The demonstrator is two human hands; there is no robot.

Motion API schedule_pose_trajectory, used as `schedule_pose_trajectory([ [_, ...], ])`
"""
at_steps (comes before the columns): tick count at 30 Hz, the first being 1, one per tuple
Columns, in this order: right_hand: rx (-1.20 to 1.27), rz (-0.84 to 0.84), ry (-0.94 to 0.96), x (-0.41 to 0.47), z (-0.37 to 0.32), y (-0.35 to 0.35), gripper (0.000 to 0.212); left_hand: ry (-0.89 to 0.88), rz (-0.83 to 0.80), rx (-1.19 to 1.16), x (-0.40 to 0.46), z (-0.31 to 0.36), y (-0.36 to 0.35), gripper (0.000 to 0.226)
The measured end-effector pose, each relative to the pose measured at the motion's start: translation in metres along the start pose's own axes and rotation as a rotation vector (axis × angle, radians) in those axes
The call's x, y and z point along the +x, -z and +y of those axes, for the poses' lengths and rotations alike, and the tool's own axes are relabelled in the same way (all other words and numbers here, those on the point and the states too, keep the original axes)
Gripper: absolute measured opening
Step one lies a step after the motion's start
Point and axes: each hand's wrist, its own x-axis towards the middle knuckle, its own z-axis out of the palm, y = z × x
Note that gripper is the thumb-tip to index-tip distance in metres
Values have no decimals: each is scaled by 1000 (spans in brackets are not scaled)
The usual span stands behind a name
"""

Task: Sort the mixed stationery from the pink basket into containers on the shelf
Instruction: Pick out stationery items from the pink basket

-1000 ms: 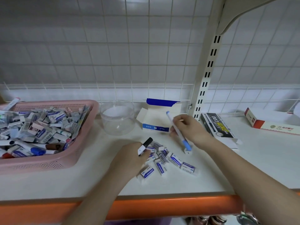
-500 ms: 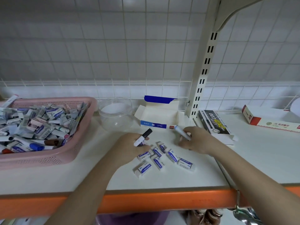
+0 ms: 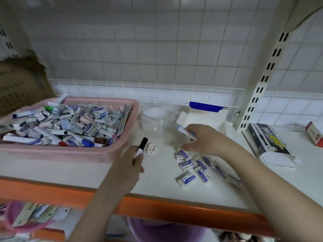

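White tiled wall behind, white shelf (image 3: 70, 172) with an orange front edge. Pink plastic basket (image 3: 73, 154) heaped with erasers and markers sits at the left end. Left hand (image 3: 127, 166) grips a black-capped white marker (image 3: 140, 148), long axis running toward the wall, cap pointing away from the front edge. Right hand (image 3: 204, 138) holds a blue-and-white marker (image 3: 185, 132) lying crosswise, over a scattered pile of white-and-blue boxed erasers (image 3: 194, 168), near the clear round plastic tub (image 3: 157, 117).
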Motion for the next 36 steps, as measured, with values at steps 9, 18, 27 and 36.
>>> schedule_pose_trajectory([
  [9,177,337,-77,-59,85,-33,21,-83,-121,20,20,52,-45,32],
  [18,383,924,-527,-200,205,59,16,-387,-353,-56,-10,190,-183,33],
  [27,53,1120,-733,-427,399,167,24,-478,-566,-265,-123,367,-403,8],
  [36,61,1062,-755,-493,575,288,19,-545,-815,-270,-157,570,-567,65],
])
